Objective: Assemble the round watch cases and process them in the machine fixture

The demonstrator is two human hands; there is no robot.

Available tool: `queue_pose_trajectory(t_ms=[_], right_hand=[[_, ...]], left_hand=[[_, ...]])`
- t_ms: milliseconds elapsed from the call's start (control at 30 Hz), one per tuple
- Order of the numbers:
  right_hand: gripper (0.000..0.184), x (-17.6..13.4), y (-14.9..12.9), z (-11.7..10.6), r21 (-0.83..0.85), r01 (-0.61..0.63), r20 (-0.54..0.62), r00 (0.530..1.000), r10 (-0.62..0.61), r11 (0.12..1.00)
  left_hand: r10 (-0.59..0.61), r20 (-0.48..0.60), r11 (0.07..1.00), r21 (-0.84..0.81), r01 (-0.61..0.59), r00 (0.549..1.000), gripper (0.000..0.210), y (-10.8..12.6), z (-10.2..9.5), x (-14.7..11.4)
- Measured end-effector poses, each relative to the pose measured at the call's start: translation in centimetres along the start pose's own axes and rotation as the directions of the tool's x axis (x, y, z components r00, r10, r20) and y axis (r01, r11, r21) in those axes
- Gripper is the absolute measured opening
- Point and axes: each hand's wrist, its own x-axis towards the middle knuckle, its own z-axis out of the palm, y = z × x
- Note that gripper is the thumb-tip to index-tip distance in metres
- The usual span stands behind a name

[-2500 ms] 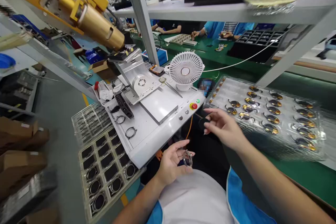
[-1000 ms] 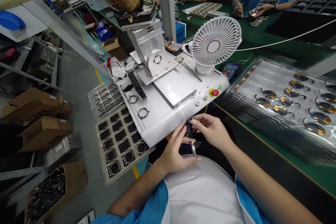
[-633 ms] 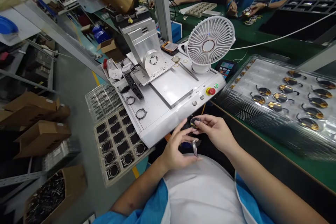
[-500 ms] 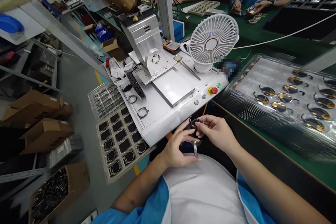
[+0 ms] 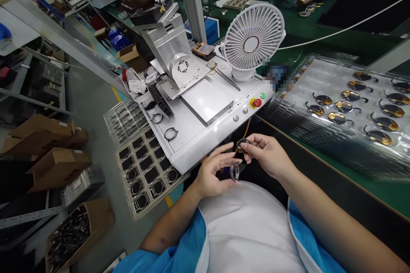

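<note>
Two-handed handling step, apparently, with dark disc (image 5: pixel 243 142) and metal ring (image 5: pixel 237 171) at lower centre of frame
Right hand (image 5: pixel 269 155) pinches disc, left hand (image 5: pixel 211 174) grasps ring; next move likely calls for steadiness

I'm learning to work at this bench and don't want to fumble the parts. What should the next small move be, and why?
I'd probably bring the round dark disc slowly toward the metal ring: the right hand pinches the disc, the left hand holds the ring below it, and the two parts are close but apart.
</note>
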Motion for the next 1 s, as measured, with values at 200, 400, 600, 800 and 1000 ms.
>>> queue_pose_trajectory(t_ms=[200, 400, 600, 800, 1000], right_hand=[[0.040, -1.4, -0.7, -0.8, 0.059, -0.013, 0.000, 1.000, 0.013, 0.998], [0.037, -2.7, 0.0, -0.8, 0.077, -0.042, 0.034, 0.999, 0.039, 0.996], [0.042, -3.1, 0.9, -1.2, 0.058, -0.140, 0.030, 0.990, 0.138, 0.988], [0.043, -3.2, 1.0, -1.5, 0.074, -0.198, 0.033, 0.980, 0.196, 0.977], [0.040, -3.0, 1.2, -1.4, 0.073, -0.197, 0.040, 0.980, 0.194, 0.978]], left_hand=[[-0.167, -0.207, 0.942, -0.321, 0.094, 0.964, 0.060, 1.3, 0.0, -0.4], [-0.127, -0.223, 0.943, -0.331, 0.048, 0.967, 0.070, 1.0, 0.7, -1.1], [-0.135, -0.215, 0.954, -0.294, 0.068, 0.967, 0.072, 0.4, 1.2, -1.5], [-0.087, -0.204, 0.957, -0.289, 0.025, 0.975, 0.067, 0.6, 1.6, -1.2], [-0.032, -0.193, 0.950, -0.311, -0.030, 0.981, 0.066, 0.8, 1.7, -0.8]])
